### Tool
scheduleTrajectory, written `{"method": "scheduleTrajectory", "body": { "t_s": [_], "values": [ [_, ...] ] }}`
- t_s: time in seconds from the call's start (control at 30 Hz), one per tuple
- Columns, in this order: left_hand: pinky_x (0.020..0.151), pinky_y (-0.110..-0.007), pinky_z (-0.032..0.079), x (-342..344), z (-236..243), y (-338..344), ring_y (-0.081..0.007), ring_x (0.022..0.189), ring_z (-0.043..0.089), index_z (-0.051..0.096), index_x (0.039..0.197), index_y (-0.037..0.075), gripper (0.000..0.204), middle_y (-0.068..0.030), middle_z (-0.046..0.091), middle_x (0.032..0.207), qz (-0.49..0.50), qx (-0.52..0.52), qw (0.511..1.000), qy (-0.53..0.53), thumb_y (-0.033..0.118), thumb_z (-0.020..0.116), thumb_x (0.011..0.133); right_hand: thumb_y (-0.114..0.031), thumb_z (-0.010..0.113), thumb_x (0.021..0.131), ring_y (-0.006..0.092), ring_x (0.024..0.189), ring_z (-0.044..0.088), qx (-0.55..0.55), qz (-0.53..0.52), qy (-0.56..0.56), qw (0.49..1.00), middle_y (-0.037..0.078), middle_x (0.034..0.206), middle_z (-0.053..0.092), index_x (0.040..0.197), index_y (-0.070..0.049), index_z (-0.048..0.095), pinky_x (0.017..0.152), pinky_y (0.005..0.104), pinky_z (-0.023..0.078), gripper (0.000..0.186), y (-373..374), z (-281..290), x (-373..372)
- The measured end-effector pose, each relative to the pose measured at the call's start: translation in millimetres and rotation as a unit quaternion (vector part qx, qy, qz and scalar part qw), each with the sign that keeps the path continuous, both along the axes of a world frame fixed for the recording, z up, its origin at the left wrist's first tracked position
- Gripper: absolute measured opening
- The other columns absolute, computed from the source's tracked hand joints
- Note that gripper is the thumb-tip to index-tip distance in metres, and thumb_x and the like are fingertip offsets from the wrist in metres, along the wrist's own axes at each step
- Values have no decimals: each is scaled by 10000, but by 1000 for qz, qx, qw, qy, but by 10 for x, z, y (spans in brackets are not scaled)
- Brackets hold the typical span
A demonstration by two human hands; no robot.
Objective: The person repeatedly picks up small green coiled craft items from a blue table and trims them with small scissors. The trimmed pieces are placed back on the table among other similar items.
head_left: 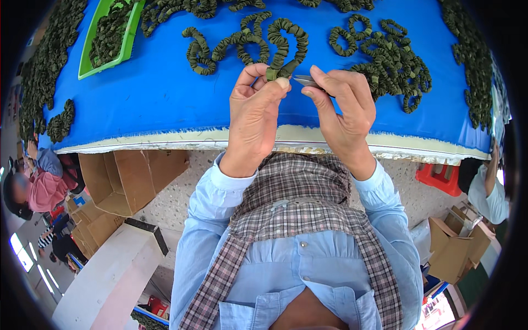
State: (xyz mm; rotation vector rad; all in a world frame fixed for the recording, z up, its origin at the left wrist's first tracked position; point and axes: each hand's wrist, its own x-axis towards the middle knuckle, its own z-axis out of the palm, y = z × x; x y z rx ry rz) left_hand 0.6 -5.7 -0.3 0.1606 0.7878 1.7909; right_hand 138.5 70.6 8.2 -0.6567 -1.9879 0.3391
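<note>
My left hand [256, 113] pinches a dark green gathered-fabric scrunchie [304, 41] by its lower end between thumb and fingers. The loop stands up and away from the hand over the blue cloth. In my right hand [347, 104] are small metal thread snips [306, 81], their tip pointing left at the scrunchie's held end. A narrow gap seems to lie between the tip and my left fingertips. Just beyond my left hand, more scrunchies [199, 55] lie loose. A heap of them [397, 69] sits right of my right hand.
Blue cloth [165, 104] covers the table. A green tray [131, 33] with scrunchies stands far left. Long piles of scrunchies line the left [38, 82] and right [476, 71] edges. Below are cardboard boxes [132, 176] and a red stool [440, 179]. Other people sit at both sides.
</note>
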Motion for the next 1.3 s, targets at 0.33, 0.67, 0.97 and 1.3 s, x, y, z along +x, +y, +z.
{"method": "scheduleTrajectory", "body": {
  "t_s": [0.33, 0.67, 0.97, 1.3],
  "values": [
    [799, -283, 465, 52, -9, 6, -122, 857, 614, 549, 1104, 59, 352, -43, 661, 942, 12, -10, 1000, -27, -15, 748, 824, -119, 830, 688, 178, 673, 561, 39, -20, -18, 999, 25, 835, 641, 1003, -58, 733, 581, 309, 422, 336, -8, -39, -58],
    [817, -294, 461, 71, 11, 20, -124, 843, 616, 548, 1098, 71, 344, -42, 668, 944, 4, -14, 999, -42, -7, 748, 829, -125, 836, 670, 178, 659, 551, 75, -46, -35, 995, 21, 818, 632, 992, -60, 736, 574, 306, 416, 344, -11, -37, -78],
    [848, -309, 461, 31, 12, -13, -140, 903, 602, 593, 1095, 89, 246, -37, 667, 1007, -50, -17, 989, -138, 61, 708, 879, -125, 835, 674, 182, 702, 575, 5, -30, 25, 999, 22, 829, 645, 1014, -77, 743, 603, 310, 431, 355, 21, -98, -29],
    [839, -310, 468, 32, 15, -22, -141, 893, 607, 581, 1091, 95, 222, -38, 670, 985, -72, -9, 982, -173, 41, 677, 898, -118, 838, 660, 177, 703, 560, 22, -12, 25, 999, 11, 848, 642, 1063, -91, 744, 611, 312, 422, 414, 27, -152, -55]
  ]
}}
